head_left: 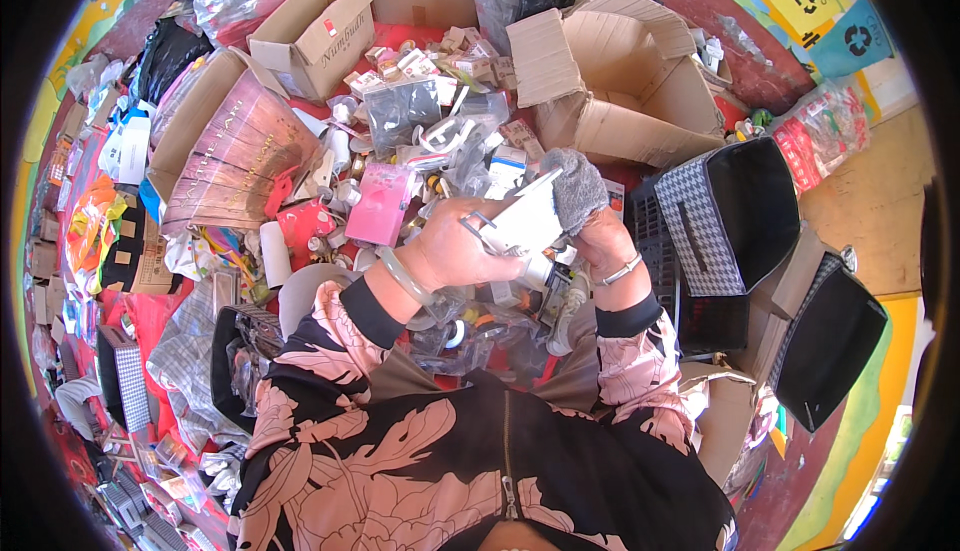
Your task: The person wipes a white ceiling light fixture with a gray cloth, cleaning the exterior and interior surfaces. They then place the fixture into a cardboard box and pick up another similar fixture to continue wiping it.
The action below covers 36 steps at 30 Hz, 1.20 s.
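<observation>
My left hand (450,244) grips a white plastic piece (527,219) with a small prong on its left side; I cannot make out its exact kind. A bunched grey cloth (577,187) is in my right hand (606,243), pressed against the piece's right end. Both hands are closed, above a heap of mixed items. Close to the left hand lies a pink flat package (381,203). Beyond the hands are white plastic parts (447,137) and a dark grey pouch (402,109).
An open cardboard box (632,86) stands at the far right, a smaller carton (315,36) at the far left. A printed box (240,149) leans to the left. Black bins with checked sides (700,229) stand on the right. A plaid bag (197,366) lies at lower left.
</observation>
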Each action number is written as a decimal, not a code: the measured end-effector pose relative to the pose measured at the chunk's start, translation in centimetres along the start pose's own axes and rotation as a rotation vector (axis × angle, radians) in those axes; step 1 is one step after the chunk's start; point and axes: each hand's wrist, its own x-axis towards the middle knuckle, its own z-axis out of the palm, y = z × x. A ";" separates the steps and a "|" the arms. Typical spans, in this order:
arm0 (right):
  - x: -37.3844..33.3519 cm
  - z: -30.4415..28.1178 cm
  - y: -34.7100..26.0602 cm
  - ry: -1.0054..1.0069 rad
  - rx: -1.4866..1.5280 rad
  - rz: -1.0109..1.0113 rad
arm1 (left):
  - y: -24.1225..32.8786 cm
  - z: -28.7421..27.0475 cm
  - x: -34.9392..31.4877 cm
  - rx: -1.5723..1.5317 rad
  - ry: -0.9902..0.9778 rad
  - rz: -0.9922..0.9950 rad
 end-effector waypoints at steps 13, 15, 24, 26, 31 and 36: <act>0.3 -4.3 -2.1 0.172 -0.137 -0.032 | -3.1 -1.8 -1.3 -0.739 0.291 -0.192; 0.4 -6.9 -2.5 0.356 0.007 0.021 | -4.0 -2.1 -1.6 -1.049 0.313 -0.279; -1.3 2.1 -1.0 0.292 -0.852 -0.706 | -2.2 -1.7 0.1 -0.993 0.241 -0.284; -2.1 4.4 -1.6 0.306 -1.235 -0.749 | -2.3 -1.8 0.3 -1.045 0.226 -0.354; -3.0 5.8 -4.1 0.041 -1.545 -0.840 | -1.8 -2.1 0.1 -1.051 0.000 -0.538; -3.8 1.6 -1.3 -0.464 -1.065 -0.457 | -1.3 0.8 -0.3 -0.856 -0.218 -0.409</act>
